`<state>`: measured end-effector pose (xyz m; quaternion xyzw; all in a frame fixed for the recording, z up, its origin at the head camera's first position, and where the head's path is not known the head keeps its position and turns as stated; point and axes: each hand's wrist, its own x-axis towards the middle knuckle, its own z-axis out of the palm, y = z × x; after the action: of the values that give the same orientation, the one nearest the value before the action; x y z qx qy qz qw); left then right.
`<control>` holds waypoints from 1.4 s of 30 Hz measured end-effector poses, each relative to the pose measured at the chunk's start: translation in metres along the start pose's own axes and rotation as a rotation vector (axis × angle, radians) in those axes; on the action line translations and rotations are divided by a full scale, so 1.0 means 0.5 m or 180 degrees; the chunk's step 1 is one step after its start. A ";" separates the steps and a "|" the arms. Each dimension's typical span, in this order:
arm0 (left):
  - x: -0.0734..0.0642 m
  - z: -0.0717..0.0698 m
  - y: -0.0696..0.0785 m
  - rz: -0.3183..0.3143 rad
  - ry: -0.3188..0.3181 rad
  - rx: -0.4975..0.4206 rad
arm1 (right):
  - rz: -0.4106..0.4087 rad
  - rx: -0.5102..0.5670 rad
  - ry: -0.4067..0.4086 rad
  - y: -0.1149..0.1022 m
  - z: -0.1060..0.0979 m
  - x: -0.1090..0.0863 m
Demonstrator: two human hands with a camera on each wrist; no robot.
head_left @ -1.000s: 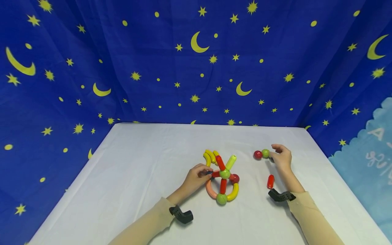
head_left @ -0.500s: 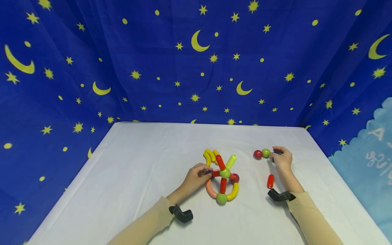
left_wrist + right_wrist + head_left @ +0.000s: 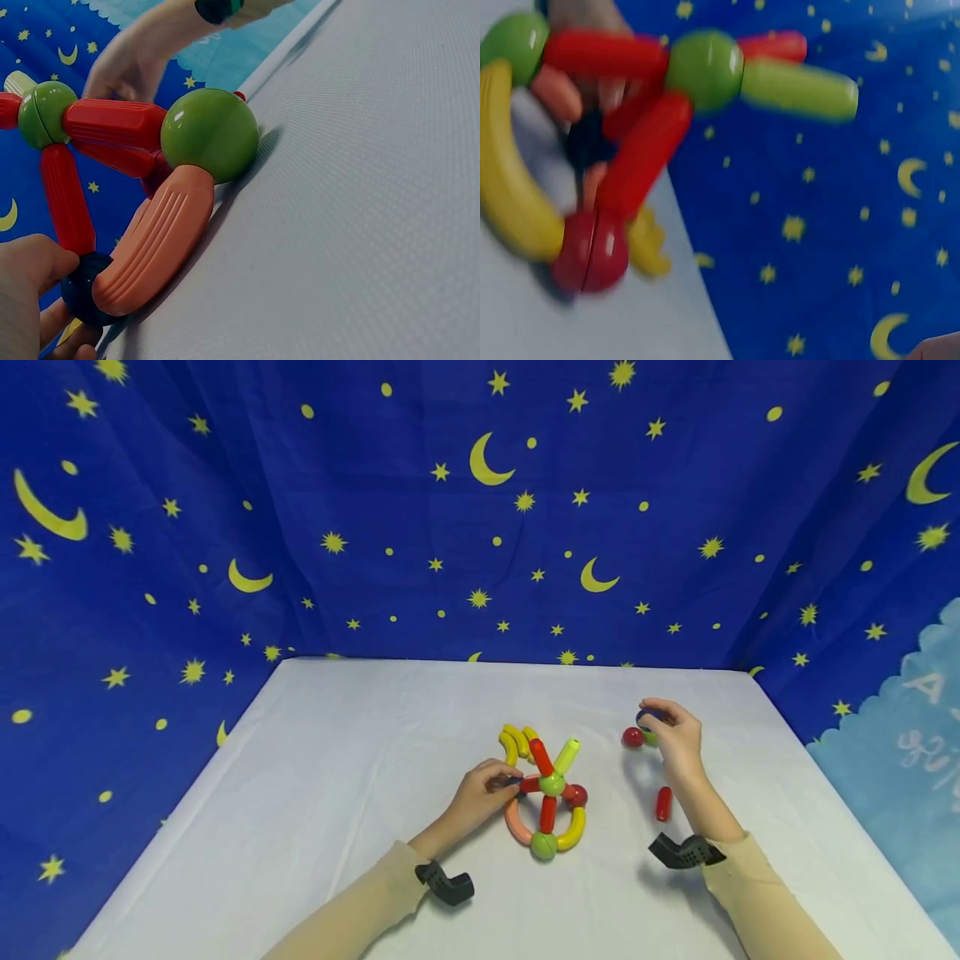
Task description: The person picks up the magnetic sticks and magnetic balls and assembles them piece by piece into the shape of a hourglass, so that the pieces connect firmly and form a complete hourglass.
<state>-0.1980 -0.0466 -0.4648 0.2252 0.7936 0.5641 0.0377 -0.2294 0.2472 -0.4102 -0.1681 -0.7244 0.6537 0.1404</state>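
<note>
A ball-and-rod structure stands on the white table, with a green ball (image 3: 552, 785) on top, joined to red rods (image 3: 547, 816) and a light green rod (image 3: 567, 756). Curved yellow and salmon rods and more balls make up its base ring. At its left side my left hand (image 3: 483, 791) pinches a dark blue ball (image 3: 84, 289), seen best in the left wrist view. My right hand (image 3: 677, 742) holds another dark blue ball (image 3: 647, 719) above the table, partly hidden by the fingers. Just below it are a red ball (image 3: 633, 737) and a mostly covered green ball (image 3: 651, 739).
One loose red rod (image 3: 663, 804) lies near my right wrist. Several curved yellow rods (image 3: 515, 739) lie behind the structure. A blue star-and-moon cloth (image 3: 420, 510) hangs behind the white table (image 3: 360, 735).
My right hand has lifted the dark blue ball and moved it left, over the red and green balls. My left hand stays in place on the structure.
</note>
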 end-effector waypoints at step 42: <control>0.020 0.016 -0.079 0.0154 0.0131 -0.0041 | -0.1909 -0.0594 -0.1824 -0.088 0.162 -0.144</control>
<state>-0.2169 -0.0460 -0.5019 0.2323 0.7848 0.5744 0.0092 -0.2012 0.1398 -0.3737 0.2265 -0.8070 0.5359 0.1015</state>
